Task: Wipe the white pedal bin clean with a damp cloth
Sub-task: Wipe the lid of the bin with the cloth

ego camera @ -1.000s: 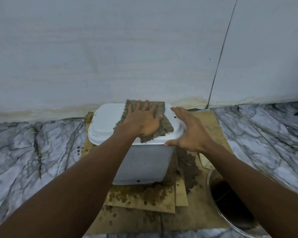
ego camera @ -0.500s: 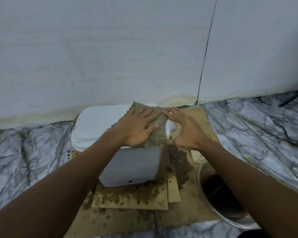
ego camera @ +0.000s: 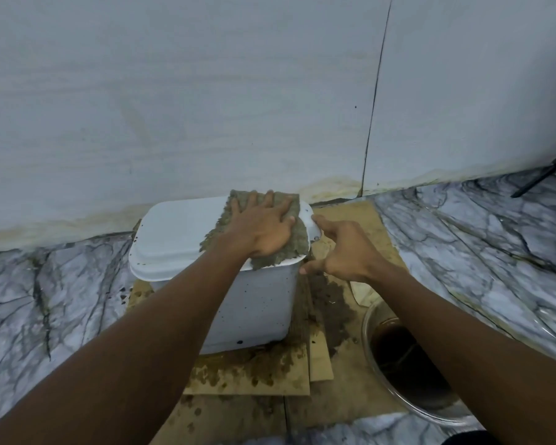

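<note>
The white pedal bin (ego camera: 254,306) stands on stained cardboard against the wall, its lid (ego camera: 177,232) closed and its front speckled with dark spots. A grey-brown damp cloth (ego camera: 289,248) lies spread on the right half of the lid. My left hand (ego camera: 260,226) presses flat on the cloth, fingers apart and pointing toward the wall. My right hand (ego camera: 344,252) rests against the lid's right edge, with the thumb at the front corner and the fingers at the side.
Wet, dirty cardboard sheets (ego camera: 247,377) lie under and in front of the bin. A glass bowl (ego camera: 405,364) of brown water stands on the floor at the right, beneath my right forearm. Marble floor (ego camera: 45,300) spreads on both sides. A black tripod leg (ego camera: 540,178) shows at the far right.
My left hand has slid the cloth from the lid's front right corner back toward the wall. The right hand has stayed at the lid's right edge, now apart from the cloth.
</note>
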